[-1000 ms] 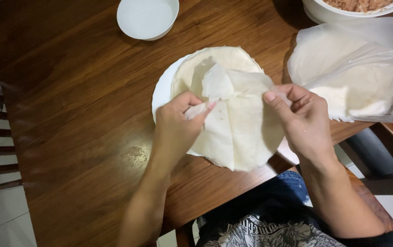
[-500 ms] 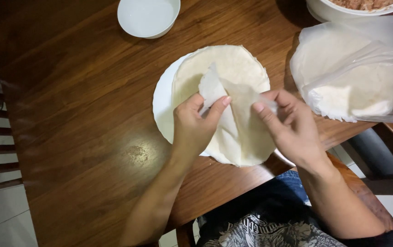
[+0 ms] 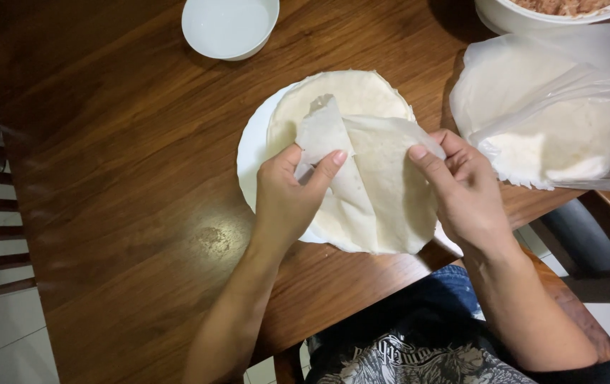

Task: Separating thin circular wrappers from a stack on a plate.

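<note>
Bare table left; bag crowds right.

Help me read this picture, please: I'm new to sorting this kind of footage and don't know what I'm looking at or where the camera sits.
There is no machine here: a person works with two bare hands, and the one camera sits on their head, looking down over a dark brown wooden table. The left hand and the right hand both pinch a thin, pale, round wrapper sheet, which is partly lifted and folded over. Under it lies a stack of similar sheets on a white round plate. At the top stands a small white bowl with clear liquid. To the right lies a clear plastic bag holding more pale sheets, and above it the edge of a large white bowl with a pinkish-brown filling shows.
</note>
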